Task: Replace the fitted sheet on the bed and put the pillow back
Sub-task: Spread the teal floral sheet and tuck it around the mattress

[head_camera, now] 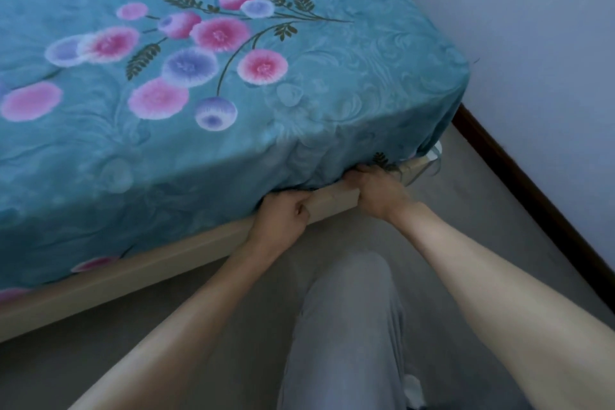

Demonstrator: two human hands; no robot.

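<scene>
While the teal flowered fitted sheet covers the bed, its near corner points toward 4 o'clock and its long side runs from 8 o'clock up to that corner. Both hands pinch its bottom hem: the left hand with curled fingers, the right hand just beside the corner, above the pale bed frame.

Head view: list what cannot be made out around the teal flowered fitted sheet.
- Fingertips of the left hand and right hand: head view, tucked under the hem of the teal flowered fitted sheet.
- Mattress: head view, covered wholly by the sheet.
- Pillow: not in view.
- Far corners of the bed: cut off by the top and left edges.
- Pale wooden bed frame corner: blurred, partly behind the right hand.
</scene>
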